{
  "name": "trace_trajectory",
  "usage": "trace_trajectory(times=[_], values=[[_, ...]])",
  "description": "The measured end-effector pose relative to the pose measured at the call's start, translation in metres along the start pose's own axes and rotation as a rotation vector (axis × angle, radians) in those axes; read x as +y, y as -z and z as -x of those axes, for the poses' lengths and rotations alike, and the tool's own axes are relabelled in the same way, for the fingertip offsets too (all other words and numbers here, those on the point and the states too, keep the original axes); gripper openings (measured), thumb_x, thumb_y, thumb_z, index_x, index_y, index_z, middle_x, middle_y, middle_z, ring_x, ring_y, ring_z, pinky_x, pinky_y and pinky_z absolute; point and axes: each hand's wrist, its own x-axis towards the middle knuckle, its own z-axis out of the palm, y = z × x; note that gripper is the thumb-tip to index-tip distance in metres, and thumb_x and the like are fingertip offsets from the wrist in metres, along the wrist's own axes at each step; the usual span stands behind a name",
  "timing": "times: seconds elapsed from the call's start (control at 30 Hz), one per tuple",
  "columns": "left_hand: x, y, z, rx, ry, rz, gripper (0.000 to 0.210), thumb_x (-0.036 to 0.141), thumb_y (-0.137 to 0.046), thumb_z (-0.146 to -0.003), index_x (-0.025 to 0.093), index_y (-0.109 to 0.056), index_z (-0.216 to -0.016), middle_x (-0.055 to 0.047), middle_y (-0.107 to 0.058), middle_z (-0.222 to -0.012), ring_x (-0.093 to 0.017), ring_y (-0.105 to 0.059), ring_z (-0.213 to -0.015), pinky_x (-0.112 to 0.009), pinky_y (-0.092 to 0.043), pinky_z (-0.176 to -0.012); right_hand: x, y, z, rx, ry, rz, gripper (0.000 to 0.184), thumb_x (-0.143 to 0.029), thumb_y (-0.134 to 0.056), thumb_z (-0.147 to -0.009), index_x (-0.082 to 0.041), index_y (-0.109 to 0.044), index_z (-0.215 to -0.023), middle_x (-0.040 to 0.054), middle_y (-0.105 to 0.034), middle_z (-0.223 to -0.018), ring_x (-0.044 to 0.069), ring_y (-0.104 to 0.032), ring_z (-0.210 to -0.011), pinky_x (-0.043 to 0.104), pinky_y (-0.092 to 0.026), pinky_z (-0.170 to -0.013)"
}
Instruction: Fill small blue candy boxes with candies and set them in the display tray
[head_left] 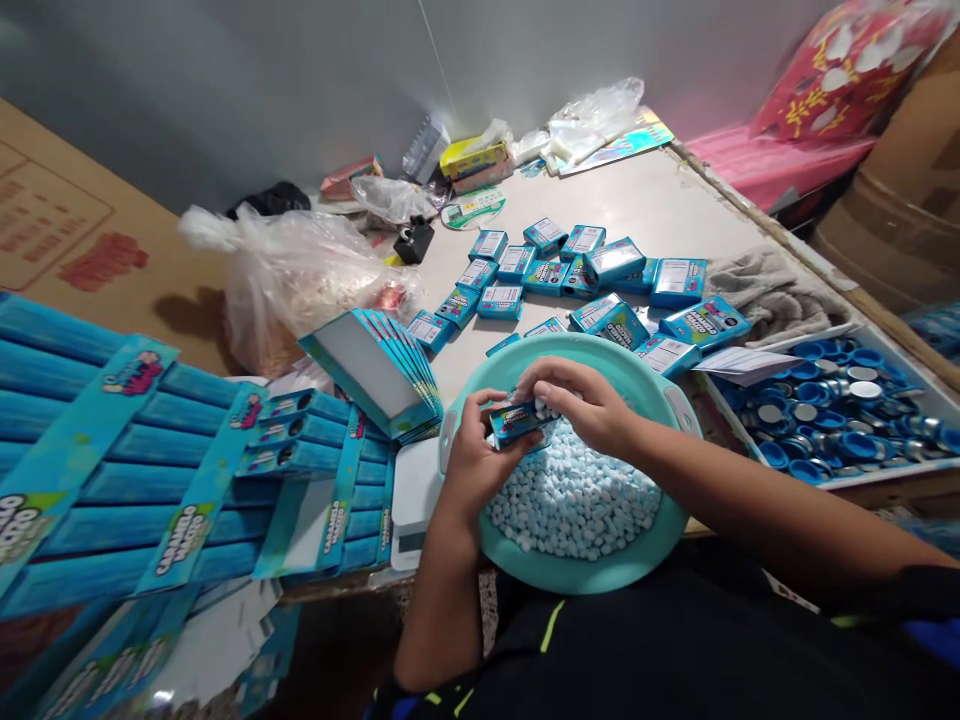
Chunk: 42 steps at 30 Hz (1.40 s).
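My left hand [478,445] is wrapped round a small blue candy box [513,424], which is tilted over a turquoise basin [480,548]. Small white and pale-blue candies [574,500] heap up inside the basin. Beside the box's right end, my right hand [589,400] is curled over several of these candies, its fingertips close to the box's end. The hand partly hides that end, so I cannot tell how full the box is. Behind the basin lie several small blue boxes [544,276], most of them flat on the table.
A white tray [847,480] of blue and silver caps is on the right, near a grey cloth [772,295]. Blue display cartons [82,460] are stacked on the left beside a white scale [415,487]. A clear plastic bag [285,270] stands behind them.
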Motion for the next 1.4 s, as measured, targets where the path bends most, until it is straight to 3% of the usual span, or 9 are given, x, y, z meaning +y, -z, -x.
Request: trace_trajectory(times=[0.23,0.43,0.5,0.6,0.7,0.93,1.07,1.23,1.4], values=[[0.002,-0.001,0.002,-0.047,0.036,-0.062,0.072,0.040,-0.090,-0.071,0.024,-0.049,-0.128,-0.005,-0.072,-0.108,-0.024,-0.073,-0.093,-0.035,-0.059,-0.081,0.005,-0.002,0.003,-0.128,0.021,-0.117,0.035,-0.054,-0.055,-0.101,-0.021,-0.063,-0.110,0.0071,-0.069,-0.105,0.022,-0.066,-0.101,0.039,-0.054,-0.092],[-0.001,-0.002,0.002,-0.038,-0.033,0.014,0.095,0.039,-0.090,-0.071,0.027,-0.035,-0.148,-0.009,-0.073,-0.112,-0.029,-0.073,-0.104,-0.044,-0.060,-0.092,0.006,-0.001,0.006,-0.197,0.083,-0.146,0.051,-0.067,-0.050,-0.100,-0.028,-0.057,-0.131,0.0096,-0.061,-0.136,0.028,-0.056,-0.131,0.049,-0.045,-0.113],[-0.002,-0.002,0.002,-0.046,-0.046,0.039,0.101,0.038,-0.090,-0.072,0.028,-0.029,-0.153,-0.009,-0.074,-0.112,-0.029,-0.074,-0.103,-0.046,-0.061,-0.093,0.005,-0.002,0.007,-0.157,0.093,-0.158,0.050,-0.066,-0.048,-0.100,-0.029,-0.056,-0.132,0.0094,-0.062,-0.138,0.028,-0.055,-0.134,0.050,-0.044,-0.115],[-0.001,-0.002,0.001,0.013,-0.045,0.020,0.094,0.039,-0.091,-0.070,0.027,-0.038,-0.146,-0.008,-0.073,-0.112,-0.028,-0.074,-0.099,-0.045,-0.062,-0.088,0.004,-0.002,0.005,0.041,0.043,-0.092,0.038,-0.058,-0.049,-0.102,-0.028,-0.060,-0.123,0.0095,-0.066,-0.127,0.027,-0.061,-0.125,0.048,-0.048,-0.109],[-0.001,-0.002,0.001,0.110,-0.045,-0.010,0.068,0.043,-0.091,-0.068,0.024,-0.051,-0.121,-0.005,-0.071,-0.105,-0.024,-0.074,-0.092,-0.037,-0.061,-0.080,0.005,0.000,0.001,0.204,-0.054,0.074,0.024,-0.043,-0.058,-0.097,-0.024,-0.065,-0.109,0.0093,-0.068,-0.115,0.025,-0.065,-0.111,0.043,-0.054,-0.096],[-0.007,-0.001,0.001,0.137,-0.099,-0.107,0.054,0.042,-0.089,-0.071,0.024,-0.055,-0.109,-0.003,-0.068,-0.100,-0.021,-0.071,-0.093,-0.030,-0.056,-0.077,0.009,0.007,-0.002,0.099,-0.144,0.350,0.011,-0.024,-0.064,-0.085,-0.019,-0.072,-0.081,0.0052,-0.065,-0.088,0.018,-0.062,-0.077,0.031,-0.049,-0.065],[-0.009,-0.001,0.003,0.119,-0.151,-0.196,0.052,0.042,-0.089,-0.072,0.024,-0.057,-0.109,-0.003,-0.067,-0.103,-0.022,-0.069,-0.097,-0.031,-0.055,-0.079,0.012,0.008,0.000,0.066,-0.150,0.415,0.006,-0.025,-0.069,-0.082,-0.019,-0.071,-0.079,0.0028,-0.062,-0.083,0.015,-0.057,-0.070,0.031,-0.046,-0.064],[-0.005,-0.002,0.005,0.134,-0.137,-0.153,0.052,0.040,-0.089,-0.071,0.024,-0.057,-0.109,-0.002,-0.067,-0.098,-0.020,-0.069,-0.090,-0.029,-0.054,-0.076,0.013,0.012,-0.002,0.044,-0.309,0.322,0.029,-0.047,-0.067,-0.088,-0.020,-0.064,-0.077,-0.0012,-0.056,-0.067,0.016,-0.050,-0.063,0.029,-0.035,-0.056],[-0.005,-0.001,0.005,0.134,-0.140,-0.147,0.053,0.040,-0.090,-0.071,0.023,-0.057,-0.109,-0.003,-0.069,-0.099,-0.021,-0.070,-0.090,-0.030,-0.056,-0.076,0.010,0.012,-0.002,-0.036,-0.196,0.461,0.038,-0.041,-0.055,-0.096,-0.020,-0.062,-0.066,0.0054,-0.062,-0.083,0.018,-0.057,-0.074,0.034,-0.041,-0.068]])
